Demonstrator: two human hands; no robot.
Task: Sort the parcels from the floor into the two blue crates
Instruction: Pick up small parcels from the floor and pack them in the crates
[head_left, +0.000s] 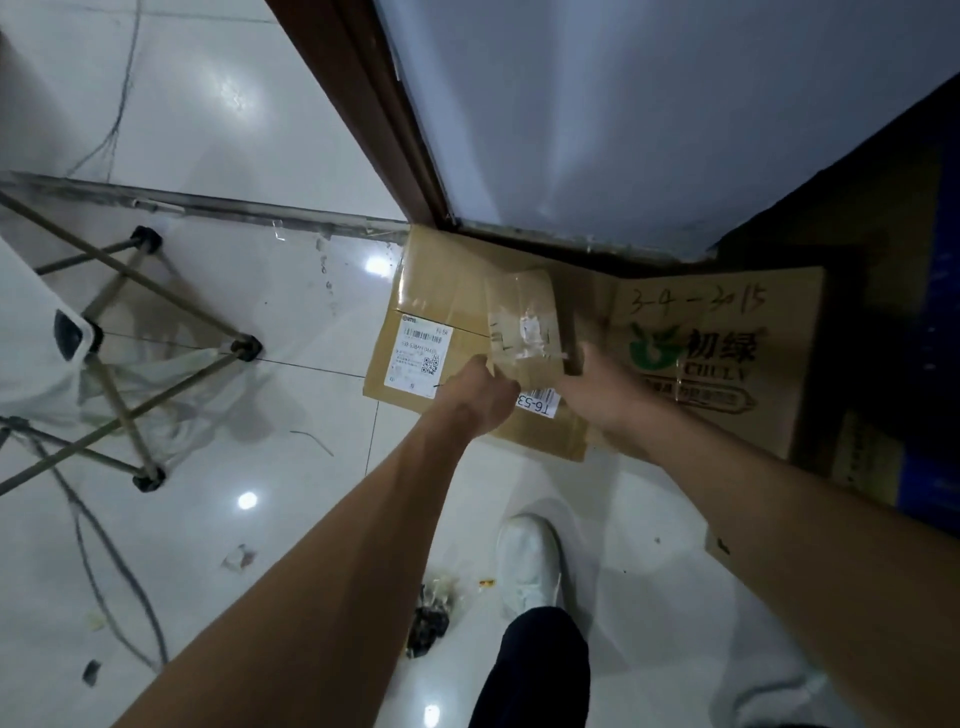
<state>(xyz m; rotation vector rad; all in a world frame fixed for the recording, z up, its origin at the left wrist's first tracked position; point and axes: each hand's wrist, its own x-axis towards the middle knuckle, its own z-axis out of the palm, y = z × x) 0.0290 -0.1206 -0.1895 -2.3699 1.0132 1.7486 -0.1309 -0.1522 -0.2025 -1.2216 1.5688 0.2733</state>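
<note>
A small taped cardboard parcel (524, 317) is held between both hands above a larger flat cardboard parcel (441, 291) that lies on the floor by the door frame and carries a white shipping label. My left hand (480, 392) grips the small parcel's lower left edge. My right hand (597, 387) grips its lower right edge. To the right stands a big cardboard box (727, 353) with a green logo and handwritten numbers. A blue crate (935, 364) shows dimly at the far right edge.
A folding frame with metal legs (130, 332) and a white bag stands at the left. Cables and scraps of litter (431, 613) lie on the white tiled floor. My white shoe (527, 561) is below the parcels. A brown door frame (374, 114) rises behind.
</note>
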